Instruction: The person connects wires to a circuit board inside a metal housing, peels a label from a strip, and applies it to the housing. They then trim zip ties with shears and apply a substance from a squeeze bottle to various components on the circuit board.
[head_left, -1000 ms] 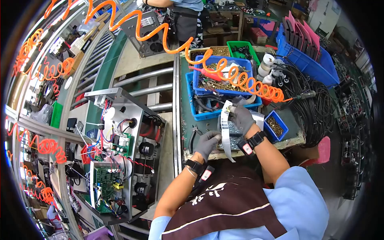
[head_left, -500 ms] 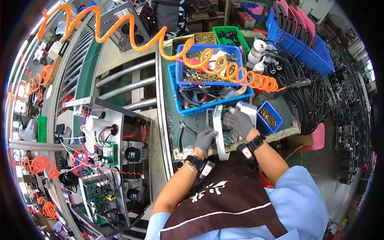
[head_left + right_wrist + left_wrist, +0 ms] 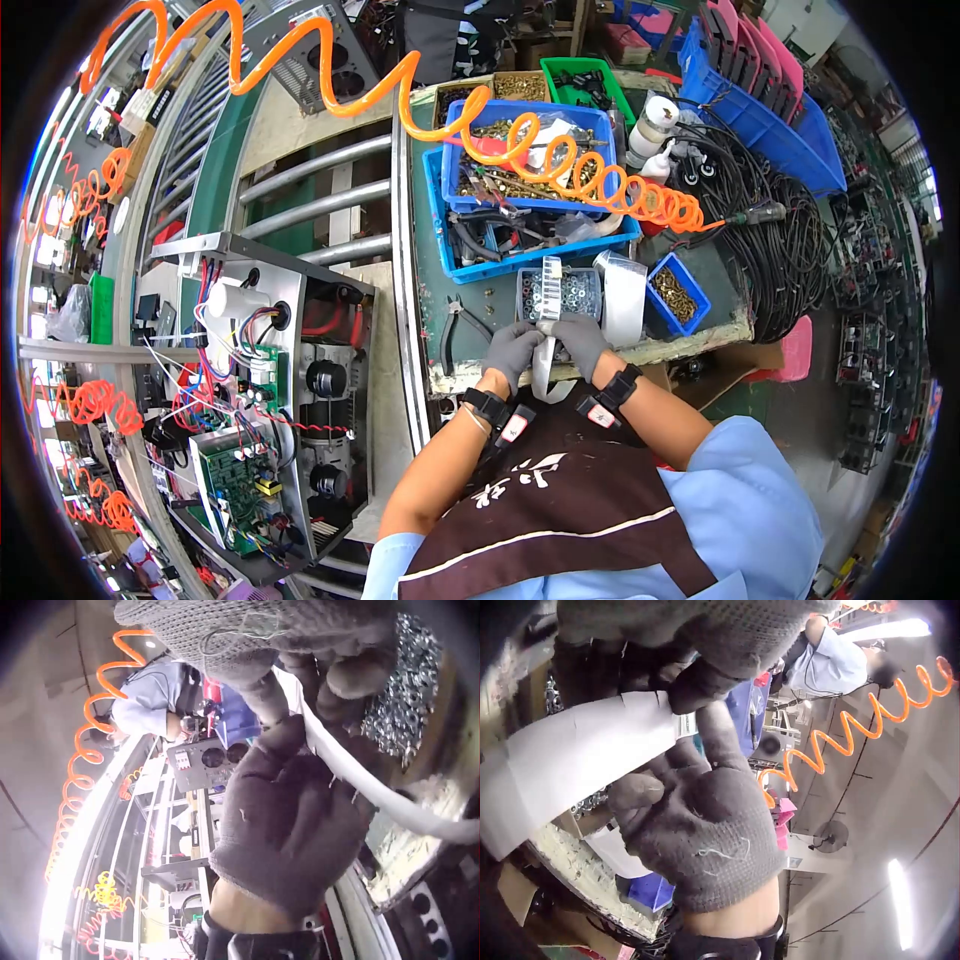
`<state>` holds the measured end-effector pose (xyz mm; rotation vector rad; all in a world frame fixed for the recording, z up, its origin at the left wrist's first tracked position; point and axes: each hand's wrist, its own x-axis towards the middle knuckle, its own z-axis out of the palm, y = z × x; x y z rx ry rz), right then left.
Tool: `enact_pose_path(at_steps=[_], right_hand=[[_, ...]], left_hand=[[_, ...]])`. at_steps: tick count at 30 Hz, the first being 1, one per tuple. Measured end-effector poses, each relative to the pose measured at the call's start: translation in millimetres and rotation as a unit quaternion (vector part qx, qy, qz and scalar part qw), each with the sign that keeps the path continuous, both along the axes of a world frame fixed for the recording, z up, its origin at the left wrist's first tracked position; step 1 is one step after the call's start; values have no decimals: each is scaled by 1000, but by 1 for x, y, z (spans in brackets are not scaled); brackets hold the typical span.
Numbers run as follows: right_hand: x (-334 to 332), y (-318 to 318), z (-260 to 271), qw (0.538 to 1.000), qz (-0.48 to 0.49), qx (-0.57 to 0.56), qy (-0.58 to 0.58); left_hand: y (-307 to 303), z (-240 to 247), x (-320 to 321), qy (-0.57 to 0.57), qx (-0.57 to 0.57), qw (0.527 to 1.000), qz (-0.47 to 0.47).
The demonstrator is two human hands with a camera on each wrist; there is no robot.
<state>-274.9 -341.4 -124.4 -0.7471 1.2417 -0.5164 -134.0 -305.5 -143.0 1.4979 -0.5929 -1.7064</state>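
In the head view both gloved hands meet at a white label strip (image 3: 551,284), over the front of a compartment box of small metal parts (image 3: 584,292). The left hand (image 3: 512,353) (image 3: 694,634) pinches the strip from the left. From the right, the right hand (image 3: 581,343) (image 3: 330,634) pinches it too, fingers curled, thumbs close together. Below the hands hangs a curved length of strip; the left wrist view shows it as a broad white band (image 3: 585,746), the right wrist view as a narrow one (image 3: 375,784). The gloves partly hide the fingertips.
A clear curved sheet (image 3: 623,300) and a blue bin of brass screws (image 3: 674,294) lie right of the box. Cutters (image 3: 456,328) lie left, blue trays (image 3: 487,268) behind. An orange coiled hose (image 3: 405,95) hangs across. An opened metal chassis (image 3: 325,270) stands at left.
The right hand has come down and left to meet the left hand at the strip; its spread fingers have curled. The strip's lower part has shifted and now bends below the hands.
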Motion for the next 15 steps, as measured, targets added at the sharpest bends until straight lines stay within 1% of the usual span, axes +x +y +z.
enact_pose_path(at_steps=[1, 2, 3, 4, 5, 6, 7, 8, 9, 10, 11, 12, 14, 15], right_hand=[[-1, 1, -2, 1000, 4, 0, 2], [1, 3, 3, 1000, -17, -7, 8], [3, 6, 5, 999, -39, -14, 14], [5, 7, 4, 999, -35, -15, 15], [7, 8, 1, 998, -59, -4, 18], [8, 8, -4, 996, -85, 6, 21], [9, 8, -14, 996, -90, -4, 26], [9, 6, -22, 996, -91, -5, 26], [8, 3, -28, 995, -88, 9, 51], [5, 1, -35, 993, -84, 24, 76], [5, -2, -29, 993, -61, 7, 105], [3, -2, -24, 993, -59, 6, 106], [4, -1, -18, 992, -102, 67, 4], [6, -3, -22, 992, -99, 76, 28]], left_hand=[[0, 2, 0, -17, -8, 999, -29], [0, 8, -1, -16, -7, 1000, -25], [1, 14, -3, -85, -23, 995, -50], [2, 21, -5, -154, -39, 984, -76], [4, 24, -10, -254, -65, 962, -75], [6, 24, -14, -254, -66, 962, -74], [9, 24, -19, -371, -160, 912, -67], [9, 25, -21, -478, -250, 840, -60], [9, 26, -20, -499, -322, 802, -66], [9, 27, -19, -498, -324, 802, -66], [9, 33, -19, -529, -372, 756, -98], [9, 36, -18, -559, -417, 705, -128], [12, 40, -15, -559, -406, 710, -133], [15, 46, -14, -540, -405, 729, -116]])
